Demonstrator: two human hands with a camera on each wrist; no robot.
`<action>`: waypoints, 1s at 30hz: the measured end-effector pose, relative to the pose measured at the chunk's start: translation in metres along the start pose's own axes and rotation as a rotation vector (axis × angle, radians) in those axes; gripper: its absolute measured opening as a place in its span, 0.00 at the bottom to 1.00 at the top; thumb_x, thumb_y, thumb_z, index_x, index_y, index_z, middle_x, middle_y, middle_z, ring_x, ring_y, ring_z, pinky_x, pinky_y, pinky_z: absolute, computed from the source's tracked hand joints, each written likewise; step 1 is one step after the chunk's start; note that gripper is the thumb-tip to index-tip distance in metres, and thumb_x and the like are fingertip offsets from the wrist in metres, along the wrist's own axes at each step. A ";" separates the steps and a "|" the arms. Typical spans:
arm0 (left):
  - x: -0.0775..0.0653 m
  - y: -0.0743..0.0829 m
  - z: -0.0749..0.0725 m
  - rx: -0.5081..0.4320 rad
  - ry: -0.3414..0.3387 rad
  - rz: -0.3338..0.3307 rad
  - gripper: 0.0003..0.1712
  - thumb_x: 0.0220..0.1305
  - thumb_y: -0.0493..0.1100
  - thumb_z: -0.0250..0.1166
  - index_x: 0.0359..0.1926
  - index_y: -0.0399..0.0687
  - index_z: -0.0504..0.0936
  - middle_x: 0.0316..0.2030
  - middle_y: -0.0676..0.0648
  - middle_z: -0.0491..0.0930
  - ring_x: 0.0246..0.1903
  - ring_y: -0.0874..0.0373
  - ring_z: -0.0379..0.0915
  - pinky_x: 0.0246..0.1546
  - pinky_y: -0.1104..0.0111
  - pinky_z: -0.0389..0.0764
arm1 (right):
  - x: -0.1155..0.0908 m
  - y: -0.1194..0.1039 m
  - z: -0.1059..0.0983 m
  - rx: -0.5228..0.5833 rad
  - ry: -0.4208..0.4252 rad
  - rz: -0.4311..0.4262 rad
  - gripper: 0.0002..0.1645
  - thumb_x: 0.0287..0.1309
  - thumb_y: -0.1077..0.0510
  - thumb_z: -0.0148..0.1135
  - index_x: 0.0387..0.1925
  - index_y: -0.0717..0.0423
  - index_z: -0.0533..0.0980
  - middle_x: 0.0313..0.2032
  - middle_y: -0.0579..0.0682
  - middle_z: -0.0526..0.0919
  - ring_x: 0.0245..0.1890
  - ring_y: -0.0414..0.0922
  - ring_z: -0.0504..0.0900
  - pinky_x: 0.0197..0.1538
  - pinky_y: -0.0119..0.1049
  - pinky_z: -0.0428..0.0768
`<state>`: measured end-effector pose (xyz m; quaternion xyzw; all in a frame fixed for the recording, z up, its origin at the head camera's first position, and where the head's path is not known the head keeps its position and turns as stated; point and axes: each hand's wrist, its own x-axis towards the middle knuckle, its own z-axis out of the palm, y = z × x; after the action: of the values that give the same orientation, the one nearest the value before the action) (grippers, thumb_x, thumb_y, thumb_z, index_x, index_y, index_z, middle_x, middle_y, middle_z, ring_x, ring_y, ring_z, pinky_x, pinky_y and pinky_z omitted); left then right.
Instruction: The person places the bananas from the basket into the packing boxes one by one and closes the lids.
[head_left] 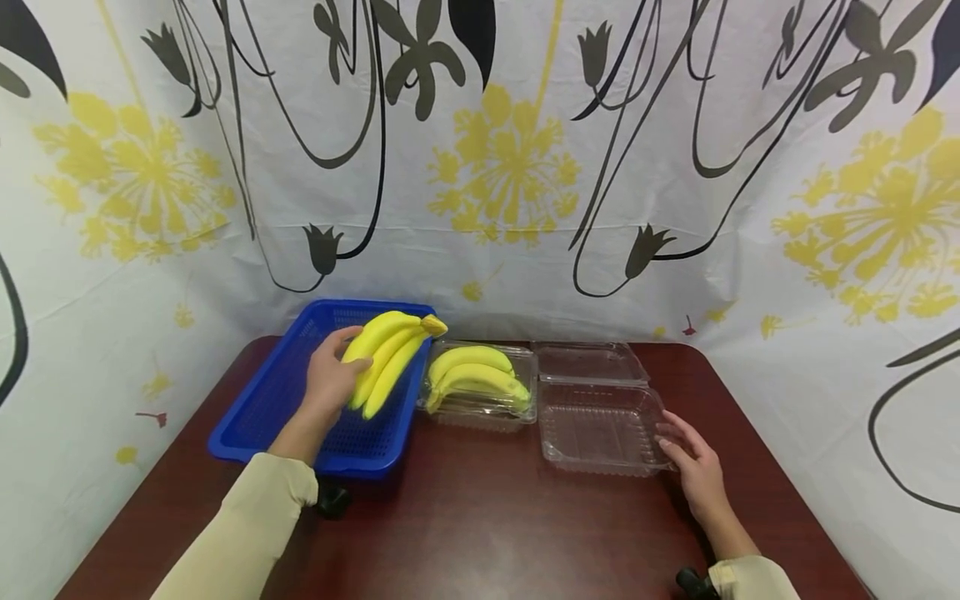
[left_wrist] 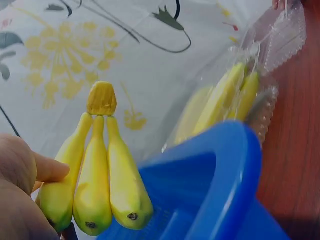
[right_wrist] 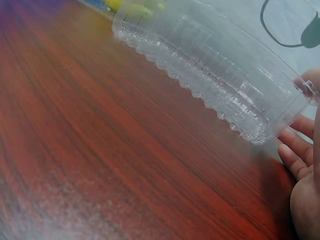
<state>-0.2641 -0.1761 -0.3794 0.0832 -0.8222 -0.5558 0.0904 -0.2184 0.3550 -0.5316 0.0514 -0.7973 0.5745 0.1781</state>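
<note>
My left hand [head_left: 328,382] grips a bunch of yellow bananas [head_left: 388,354] from its left side, above the blue basket [head_left: 238,421]. In the left wrist view, three bananas [left_wrist: 93,185] of the bunch show, stem end pointing away and thumb against the outer one. At the right, my right hand [head_left: 693,467] holds the right side wall of an open clear plastic clamshell container [head_left: 600,429]. From the right wrist view, one finger [right_wrist: 309,82] reaches over its rim while others [right_wrist: 296,150] lie outside the wall. The container's hinged lid [head_left: 588,362] lies folded back behind it.
Between basket and open container sits another clear clamshell [head_left: 480,423], its lid down over yellow bananas [head_left: 480,375]. All stand on a dark red-brown wooden table [head_left: 487,525]. A white patterned curtain [head_left: 510,275] hangs along the table's back and sides.
</note>
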 end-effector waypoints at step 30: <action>-0.051 0.018 0.127 -0.405 0.023 0.190 0.27 0.55 0.31 0.69 0.57 0.45 0.78 0.52 0.43 0.78 0.43 0.47 0.72 0.36 0.64 0.79 | -0.002 -0.006 0.003 0.001 0.021 -0.009 0.26 0.70 0.63 0.54 0.67 0.64 0.65 0.54 0.62 0.76 0.47 0.33 0.78 0.45 0.21 0.75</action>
<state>-0.2457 -0.0436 -0.4121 -0.0082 -0.6970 -0.6974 0.1668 -0.2153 0.3494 -0.5279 0.0490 -0.7947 0.5746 0.1891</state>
